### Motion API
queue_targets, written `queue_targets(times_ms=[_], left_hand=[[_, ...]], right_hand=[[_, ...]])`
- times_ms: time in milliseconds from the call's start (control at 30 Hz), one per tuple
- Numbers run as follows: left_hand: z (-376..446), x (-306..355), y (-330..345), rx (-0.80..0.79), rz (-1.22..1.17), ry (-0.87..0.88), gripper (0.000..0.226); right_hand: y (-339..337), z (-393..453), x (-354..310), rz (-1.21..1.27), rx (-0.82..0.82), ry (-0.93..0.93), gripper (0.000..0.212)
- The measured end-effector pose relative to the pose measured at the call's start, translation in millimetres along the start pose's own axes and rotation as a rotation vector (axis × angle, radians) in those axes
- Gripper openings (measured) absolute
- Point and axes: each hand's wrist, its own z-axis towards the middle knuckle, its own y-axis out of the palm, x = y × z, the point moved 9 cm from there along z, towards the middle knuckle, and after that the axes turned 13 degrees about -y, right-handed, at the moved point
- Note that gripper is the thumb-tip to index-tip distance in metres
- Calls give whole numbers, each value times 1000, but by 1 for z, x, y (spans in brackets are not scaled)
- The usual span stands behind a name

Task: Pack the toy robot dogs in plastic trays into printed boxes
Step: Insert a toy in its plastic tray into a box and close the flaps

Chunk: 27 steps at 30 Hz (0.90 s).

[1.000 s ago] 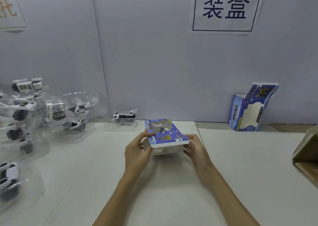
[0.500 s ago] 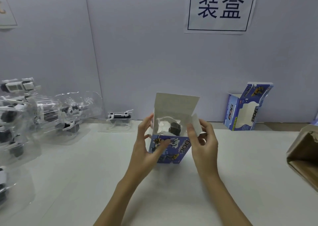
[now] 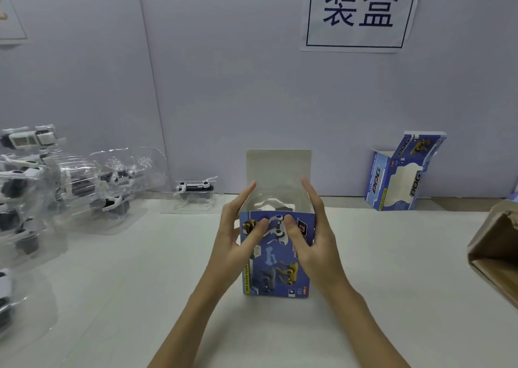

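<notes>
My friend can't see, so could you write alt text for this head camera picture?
Two bare hands, left and right, hold an upright blue printed box on a white table, its top flap open. Toy dogs in clear trays wait at left.

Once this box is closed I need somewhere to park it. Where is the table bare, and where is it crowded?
Bare table lies right of the held box, between it, the open box by the wall and the brown carton. The near edge around the forearms is bare too. The left side is crowded with toy dogs in clear trays, one more by the wall.
</notes>
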Motion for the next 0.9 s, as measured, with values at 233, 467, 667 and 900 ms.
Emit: queue_targets(times_ms=[233,467,667,900], left_hand=[[3,-3,-4,27,122,-15,46],[3,9,-3,94,-5,24,39],[5,8,-6,65,-141,-32,27],[7,5,-9,18,-120,-24,64]], right_hand=[[-10,2,1,-20,85,25,45],[-17,8,-2,-55,214,22,29],[-16,12,-8,168,253,-11,40],[-16,5,-3,171,193,2,25]])
